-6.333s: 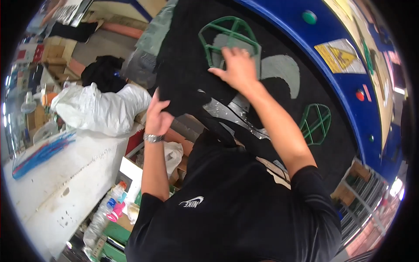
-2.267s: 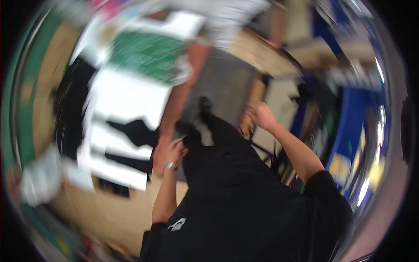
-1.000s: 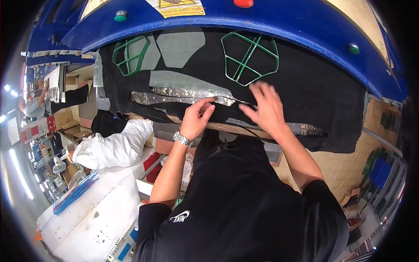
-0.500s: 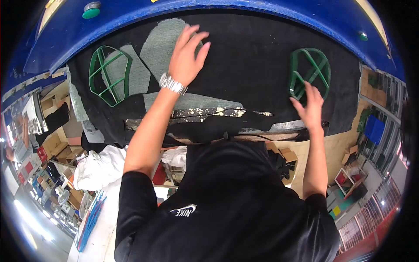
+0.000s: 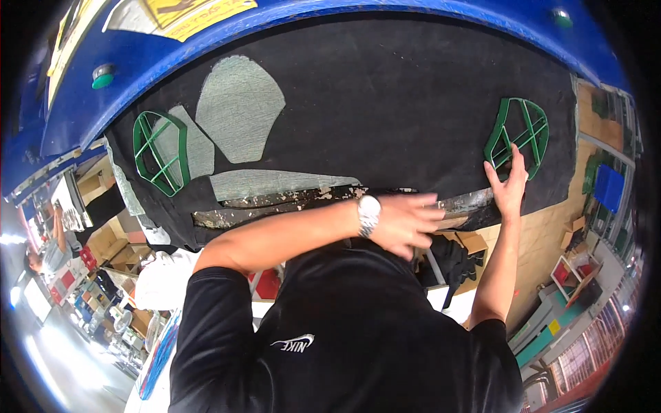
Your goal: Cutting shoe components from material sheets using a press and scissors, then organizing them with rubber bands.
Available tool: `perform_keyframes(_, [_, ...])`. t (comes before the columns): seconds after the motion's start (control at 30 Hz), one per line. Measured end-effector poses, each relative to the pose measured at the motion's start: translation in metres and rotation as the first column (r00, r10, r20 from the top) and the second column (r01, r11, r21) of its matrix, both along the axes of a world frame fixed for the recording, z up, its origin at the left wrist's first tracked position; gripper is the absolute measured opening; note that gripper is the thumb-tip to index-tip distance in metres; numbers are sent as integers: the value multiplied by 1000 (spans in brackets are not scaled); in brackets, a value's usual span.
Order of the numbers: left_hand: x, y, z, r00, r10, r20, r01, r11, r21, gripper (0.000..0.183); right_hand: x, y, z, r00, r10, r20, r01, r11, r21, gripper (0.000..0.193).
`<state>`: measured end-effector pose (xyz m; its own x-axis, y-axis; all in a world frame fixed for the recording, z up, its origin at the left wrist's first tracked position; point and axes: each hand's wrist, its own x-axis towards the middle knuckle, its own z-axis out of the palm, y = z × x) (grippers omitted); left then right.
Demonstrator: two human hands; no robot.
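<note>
A black sheet of material (image 5: 385, 110) covers the work surface. At its right end my right hand (image 5: 508, 189) grips the near edge of a green cutting die (image 5: 490, 150), an open metal outline with crossed bars, thumb and fingers at its rim. My left hand (image 5: 403, 220), blurred by motion, is held low in front of my body with its fingers spread and nothing in it. Far to the left lies a second green cutting die (image 5: 182, 148). Beside it, grey-green shapes (image 5: 241, 107) with cut outlines show in the black sheet.
A blue machine beam (image 5: 330, 18) with a green button (image 5: 103, 76) curves along the far side. A worn, paint-flecked edge (image 5: 289, 200) runs along the near side. White cloth (image 5: 165, 279) hangs at the lower left; cardboard boxes (image 5: 472, 241) stand below.
My left hand has swung from the grey-green shapes back toward my body. The right die has shifted rightward and turned with my right hand on it. The whole view has shifted a little.
</note>
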<state>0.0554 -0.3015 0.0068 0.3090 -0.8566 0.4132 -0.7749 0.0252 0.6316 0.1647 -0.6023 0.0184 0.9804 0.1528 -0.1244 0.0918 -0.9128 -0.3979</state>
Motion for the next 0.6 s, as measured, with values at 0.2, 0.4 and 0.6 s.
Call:
perform_keyframes(0.2, [157, 140, -20, -11, 899, 437, -998, 15, -57, 52, 7, -7, 6, 982, 186, 28, -187, 981, 40, 81])
perform_keyframes(0.4, [96, -8, 8, 641, 698, 320, -767, 562, 311, 65, 6, -11, 14, 988, 132, -77, -123, 986, 116, 78])
perform_keyframes(0.6, [57, -1, 1, 929, 355, 99, -367, 916, 162, 27, -3, -58, 36, 991, 112, -73, -110, 994, 27, 78])
